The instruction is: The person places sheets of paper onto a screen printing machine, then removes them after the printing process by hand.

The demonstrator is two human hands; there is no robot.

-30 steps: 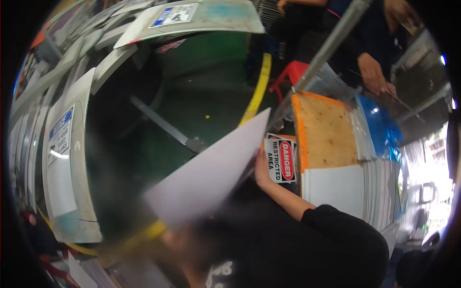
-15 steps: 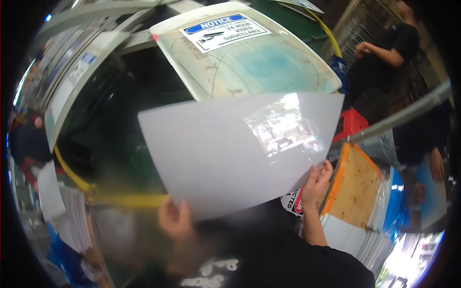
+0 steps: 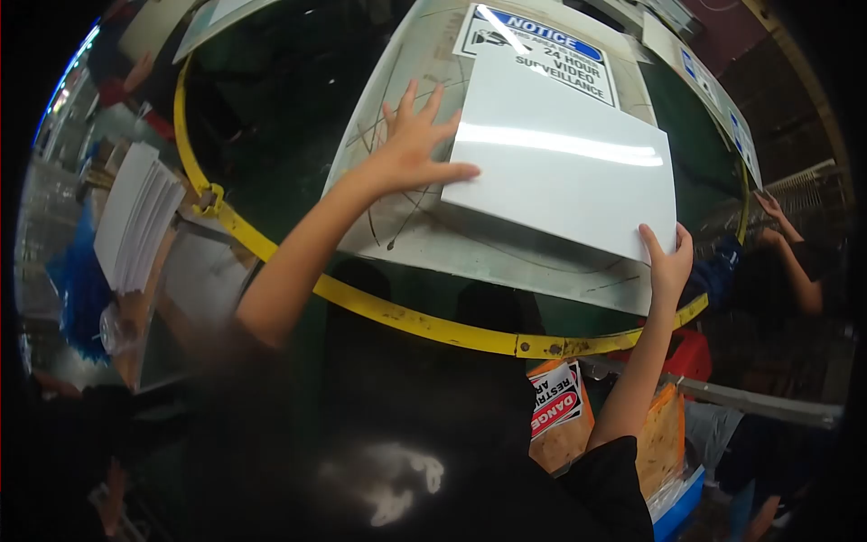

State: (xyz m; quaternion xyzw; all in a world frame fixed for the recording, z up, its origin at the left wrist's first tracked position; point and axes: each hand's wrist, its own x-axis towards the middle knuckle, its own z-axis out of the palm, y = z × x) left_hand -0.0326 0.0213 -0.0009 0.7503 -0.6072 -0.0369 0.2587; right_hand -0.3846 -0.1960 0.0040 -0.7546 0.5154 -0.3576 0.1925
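Note:
A blank glossy white sheet [image 3: 560,172] lies tilted over the pale stained platen board [image 3: 370,194], its far end covering part of a printed notice sign [image 3: 578,68]. My left hand [image 3: 411,144] is spread open at the sheet's left edge, with the thumb against its near left corner and the fingers over the board. At the near right corner, my right hand [image 3: 666,257] pinches the sheet, thumb on the near edge and fingers along the right side. The sheet's near edge stands slightly above the board.
A yellow curved rail [image 3: 424,330] runs in front of me. Stacked white sheets [image 3: 135,217] stand at left. Below my right arm lies a danger sign [image 3: 555,406]. Another board with signs [image 3: 704,90] is at far right, near a co-worker's hands [image 3: 777,221].
The white sheet has moved forward from close to my body onto the board, partly over the notice sign. My left hand has gone from gripping the sheet to spread fingers. The view has turned.

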